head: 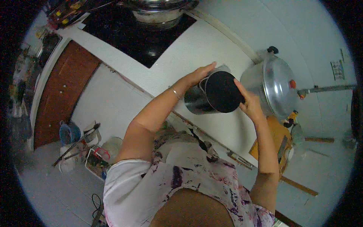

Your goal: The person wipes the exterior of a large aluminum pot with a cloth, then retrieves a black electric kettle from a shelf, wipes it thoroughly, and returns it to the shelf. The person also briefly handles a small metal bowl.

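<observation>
Both hands are around a dark cylindrical vessel (198,99), tilted above the white countertop (175,68). Its round black end (222,92) faces up and to the right; whether that is an inside or a base I cannot tell. A thin wire-like curve runs along its upper side. My left hand (202,74) grips the far left side, with a bangle on the wrist. On the right rim lies my right hand (251,103), thumb and fingers spread along the edge. Just right of that hand stands a large metal stockpot (252,75) with a shiny lid (279,82).
A black glass cooktop (119,37) at upper left bears a lidded metal pot (158,15). Beyond my right forearm is a yellow-brown board (256,146) with a dark-bladed object (282,147). Lower left, a blue bucket (69,133) and other containers stand near a brown cabinet (65,93).
</observation>
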`<control>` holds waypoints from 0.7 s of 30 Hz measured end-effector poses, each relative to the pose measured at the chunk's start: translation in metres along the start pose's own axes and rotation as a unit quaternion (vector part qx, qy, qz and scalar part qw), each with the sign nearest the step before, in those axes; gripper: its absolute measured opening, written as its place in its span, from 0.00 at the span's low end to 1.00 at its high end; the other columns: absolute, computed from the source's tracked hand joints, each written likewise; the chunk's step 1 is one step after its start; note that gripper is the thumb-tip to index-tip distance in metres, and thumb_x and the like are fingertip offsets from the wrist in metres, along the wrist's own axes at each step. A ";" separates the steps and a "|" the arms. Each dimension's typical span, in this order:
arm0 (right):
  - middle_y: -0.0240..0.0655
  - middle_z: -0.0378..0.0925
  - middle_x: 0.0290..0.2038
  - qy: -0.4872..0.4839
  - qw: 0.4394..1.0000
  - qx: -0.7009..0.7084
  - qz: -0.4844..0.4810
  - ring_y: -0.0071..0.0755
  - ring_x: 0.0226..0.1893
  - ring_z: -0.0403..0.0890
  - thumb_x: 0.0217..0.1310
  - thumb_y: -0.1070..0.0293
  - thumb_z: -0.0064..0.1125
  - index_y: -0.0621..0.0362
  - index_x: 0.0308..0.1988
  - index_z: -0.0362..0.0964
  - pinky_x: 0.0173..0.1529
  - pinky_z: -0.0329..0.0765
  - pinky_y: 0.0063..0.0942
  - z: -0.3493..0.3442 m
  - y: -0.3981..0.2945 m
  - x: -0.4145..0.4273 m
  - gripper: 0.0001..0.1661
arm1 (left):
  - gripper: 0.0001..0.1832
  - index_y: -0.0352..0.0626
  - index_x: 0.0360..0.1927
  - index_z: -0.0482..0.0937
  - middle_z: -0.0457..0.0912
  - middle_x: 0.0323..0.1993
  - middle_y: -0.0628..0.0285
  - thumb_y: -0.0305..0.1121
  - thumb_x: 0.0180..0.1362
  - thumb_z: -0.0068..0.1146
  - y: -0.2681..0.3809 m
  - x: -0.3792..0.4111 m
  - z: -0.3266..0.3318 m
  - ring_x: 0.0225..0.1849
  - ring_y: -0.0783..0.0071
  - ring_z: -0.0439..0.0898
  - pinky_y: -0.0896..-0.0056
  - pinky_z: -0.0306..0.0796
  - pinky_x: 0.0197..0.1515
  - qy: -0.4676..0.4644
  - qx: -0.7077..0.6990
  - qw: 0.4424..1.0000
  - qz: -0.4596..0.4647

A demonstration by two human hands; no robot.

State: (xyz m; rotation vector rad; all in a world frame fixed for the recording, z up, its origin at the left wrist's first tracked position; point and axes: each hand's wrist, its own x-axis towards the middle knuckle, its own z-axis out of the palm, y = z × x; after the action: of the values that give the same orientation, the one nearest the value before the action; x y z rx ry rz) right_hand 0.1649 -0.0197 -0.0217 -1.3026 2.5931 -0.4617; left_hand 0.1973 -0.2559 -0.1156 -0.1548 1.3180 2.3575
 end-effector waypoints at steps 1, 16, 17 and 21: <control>0.47 0.75 0.39 0.004 1.000 -0.020 -0.014 0.51 0.34 0.77 0.36 0.83 0.60 0.34 0.62 0.51 0.41 0.73 0.38 0.000 -0.001 0.004 0.53 | 0.34 0.40 0.54 0.70 0.73 0.51 0.56 0.61 0.58 0.38 -0.003 -0.010 0.002 0.51 0.64 0.72 0.64 0.63 0.56 0.008 -0.007 1.000 -0.020; 0.48 0.73 0.39 0.004 0.997 -0.080 0.013 0.55 0.37 0.75 0.39 0.83 0.58 0.41 0.61 0.52 0.41 0.72 0.40 0.001 0.020 0.008 0.48 | 0.35 0.36 0.53 0.69 0.73 0.50 0.52 0.58 0.62 0.29 -0.059 0.008 -0.026 0.53 0.64 0.70 0.67 0.58 0.60 0.009 0.043 0.998 0.043; 0.48 0.73 0.39 0.004 0.996 -0.092 0.006 0.55 0.37 0.74 0.39 0.82 0.58 0.42 0.61 0.54 0.40 0.71 0.40 0.004 0.022 0.005 0.47 | 0.37 0.32 0.54 0.68 0.72 0.51 0.49 0.59 0.62 0.28 -0.053 0.002 -0.012 0.55 0.63 0.68 0.70 0.56 0.61 0.004 0.034 0.996 0.079; 0.44 0.73 0.43 -0.019 0.990 -0.136 -0.042 0.53 0.38 0.76 0.40 0.78 0.60 0.47 0.55 0.57 0.39 0.73 0.44 0.008 0.034 0.008 0.39 | 0.31 0.36 0.55 0.67 0.74 0.50 0.54 0.53 0.64 0.28 -0.012 -0.016 0.017 0.51 0.63 0.73 0.65 0.60 0.59 0.004 0.003 0.986 0.166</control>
State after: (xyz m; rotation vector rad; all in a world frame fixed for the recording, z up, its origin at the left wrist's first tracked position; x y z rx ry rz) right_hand 0.1371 -0.0087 -0.0418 -1.4906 2.6480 -0.0953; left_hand 0.2183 -0.2410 -0.1105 0.0647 1.4497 2.6272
